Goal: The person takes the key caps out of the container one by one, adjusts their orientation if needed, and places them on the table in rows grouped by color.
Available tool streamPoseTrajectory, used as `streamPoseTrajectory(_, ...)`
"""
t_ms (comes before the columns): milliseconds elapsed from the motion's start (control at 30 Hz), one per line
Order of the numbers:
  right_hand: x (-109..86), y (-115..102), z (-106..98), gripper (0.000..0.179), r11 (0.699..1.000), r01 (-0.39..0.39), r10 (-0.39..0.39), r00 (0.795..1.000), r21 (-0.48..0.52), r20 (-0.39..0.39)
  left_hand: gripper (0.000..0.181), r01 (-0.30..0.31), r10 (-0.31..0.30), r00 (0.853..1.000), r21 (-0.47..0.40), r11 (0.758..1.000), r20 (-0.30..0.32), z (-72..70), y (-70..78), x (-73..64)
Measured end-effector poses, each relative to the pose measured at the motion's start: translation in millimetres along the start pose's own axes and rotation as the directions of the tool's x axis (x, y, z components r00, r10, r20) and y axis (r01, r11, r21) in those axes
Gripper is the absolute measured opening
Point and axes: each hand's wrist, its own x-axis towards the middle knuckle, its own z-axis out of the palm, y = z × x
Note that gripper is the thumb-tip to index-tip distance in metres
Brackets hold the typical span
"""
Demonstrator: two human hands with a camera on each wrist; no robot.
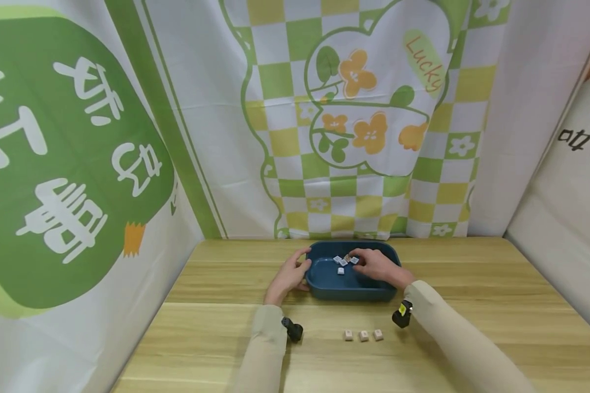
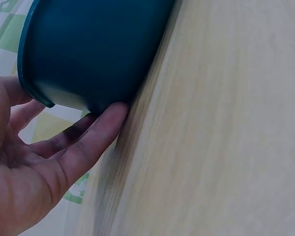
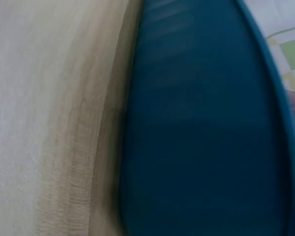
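A dark blue rectangular tub (image 1: 351,295) stands on the wooden table, with several small white keycaps (image 1: 341,271) lying inside. My left hand (image 1: 289,275) grips the tub's left end. In the left wrist view, fingers (image 2: 96,135) press against its outer wall near the base, and the rim lies by the thumb side. Over the tub's right wall reaches my right hand (image 1: 377,266), its fingertips down among the keycaps; whether it pinches one I cannot tell. The right wrist view mostly shows the tub's outer wall (image 3: 201,123), with a sliver of hand beyond the rim.
Nearer the front of the table (image 1: 216,327), 3 pale pinkish keycaps (image 1: 364,336) sit in a row between the forearms. Printed cloth (image 1: 344,202) hangs behind the table's back edge and at both sides. Each wrist carries a small black camera (image 1: 402,315).
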Motion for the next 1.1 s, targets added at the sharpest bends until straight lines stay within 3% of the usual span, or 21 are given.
streamPoseTrajectory(667,30.7,7,15,0.038,0.998,-0.016,0.017,1.000,-0.062,0.022,0.046,0.001,-0.001,1.000,0.000,1.000,0.000,-1.1,-2.3,1.3)
streamPoseTrajectory(933,34.7,2,17,0.036,0.995,-0.077,0.080,0.995,-0.065,0.054,0.046,-0.010,0.010,1.000,-0.015,1.000,0.005,-1.0,-2.5,1.0)
streamPoseTrajectory(1100,35.4,2,18,0.035,0.992,-0.056,0.063,0.997,-0.109,0.055,0.046,-0.009,0.009,1.000,-0.022,1.000,0.000,-0.3,-1.7,1.8)
